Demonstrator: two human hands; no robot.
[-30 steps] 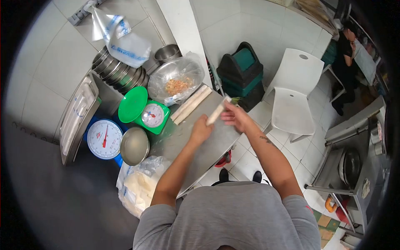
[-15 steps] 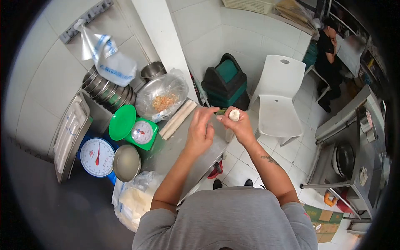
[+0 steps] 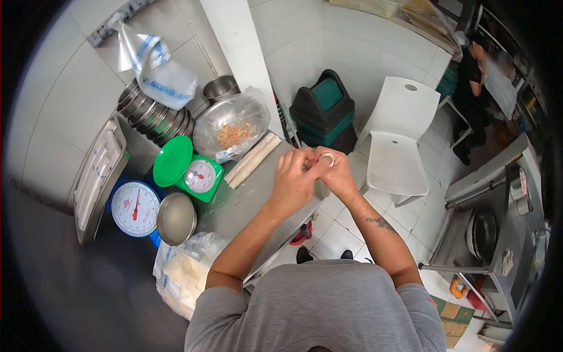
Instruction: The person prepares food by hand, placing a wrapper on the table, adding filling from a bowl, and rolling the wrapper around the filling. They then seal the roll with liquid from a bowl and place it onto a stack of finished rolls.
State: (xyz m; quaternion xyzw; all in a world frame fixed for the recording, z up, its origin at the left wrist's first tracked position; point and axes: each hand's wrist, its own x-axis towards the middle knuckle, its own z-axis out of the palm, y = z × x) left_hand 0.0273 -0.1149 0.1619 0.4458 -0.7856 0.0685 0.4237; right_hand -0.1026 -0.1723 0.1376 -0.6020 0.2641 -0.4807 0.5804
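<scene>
Over the edge of the steel table (image 3: 234, 211), my right hand (image 3: 336, 175) is closed round a pale roll (image 3: 328, 158), whose round end shows at the top of the fist. My left hand (image 3: 296, 176) touches it from the left, fingers curled against the roll's end. A bit of green shows between the hands; what it is I cannot make out. Long pale dough strips (image 3: 253, 161) lie on the table left of my hands. Beyond them, a bowl lined with clear plastic (image 3: 205, 132) holds an orange crumbly filling (image 3: 234, 135).
A green scale (image 3: 202, 176), a blue scale (image 3: 136, 208), a metal bowl (image 3: 176, 219) and a bag of dough (image 3: 185, 273) stand left. Stacked metal pots (image 3: 152, 117) are behind. A white chair (image 3: 396, 161) and bin (image 3: 324, 111) stand ahead; a person (image 3: 471, 88) sits far right.
My left hand has moved right and closed in on the roll's end, meeting my right hand. The view has shifted slightly.
</scene>
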